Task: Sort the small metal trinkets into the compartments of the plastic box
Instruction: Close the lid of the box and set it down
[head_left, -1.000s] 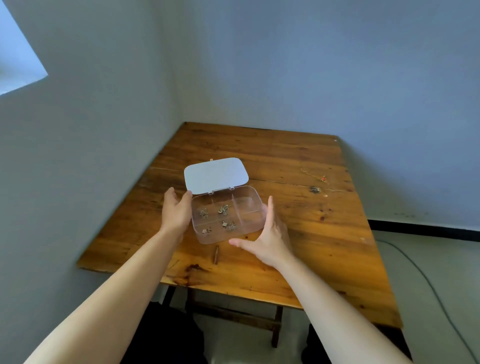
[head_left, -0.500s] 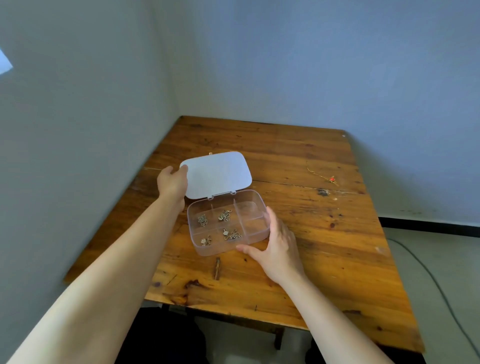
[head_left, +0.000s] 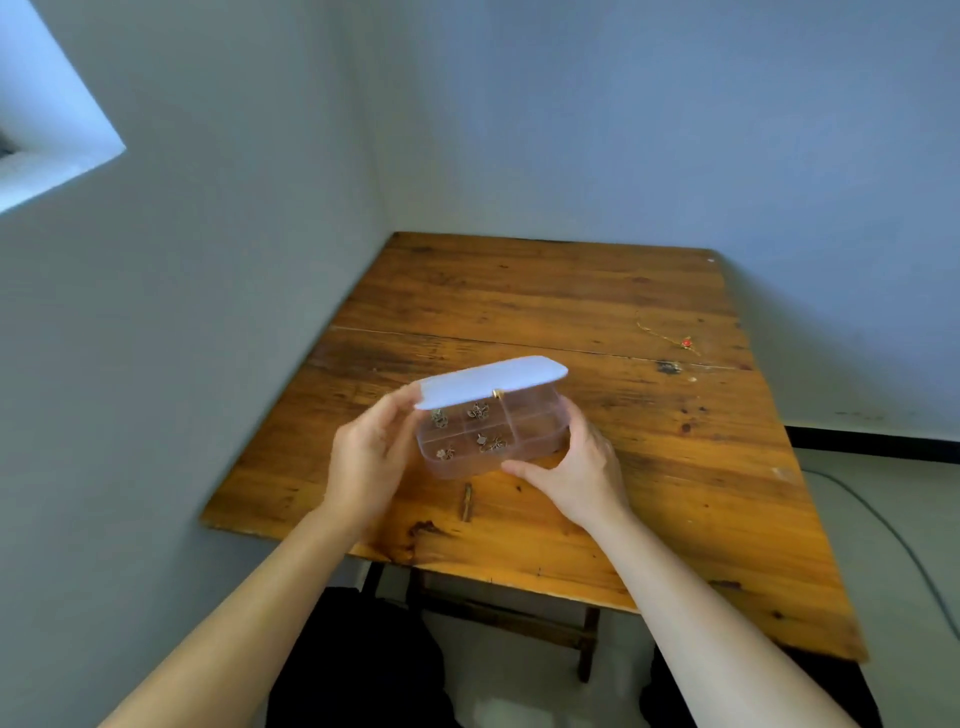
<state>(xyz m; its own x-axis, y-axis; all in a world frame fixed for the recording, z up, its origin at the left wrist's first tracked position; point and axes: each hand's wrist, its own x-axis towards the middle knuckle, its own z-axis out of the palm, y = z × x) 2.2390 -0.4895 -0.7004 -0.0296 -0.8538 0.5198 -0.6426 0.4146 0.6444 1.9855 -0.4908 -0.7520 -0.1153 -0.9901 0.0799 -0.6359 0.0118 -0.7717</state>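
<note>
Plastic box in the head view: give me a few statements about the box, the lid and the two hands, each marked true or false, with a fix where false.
1. The lid is tilted partway over the plastic box, not shut flat. True.
2. The left hand is at the box's left end, by the lid's edge. True.
3. The right hand rests flat on the table, away from the box. False: it holds the box's right end.
4. Every compartment holds trinkets. False: they show in the four left compartments; the right ones look empty.
5. A small red-tipped item lies inside the box. False: it lies on the table, far right of the box.
</note>
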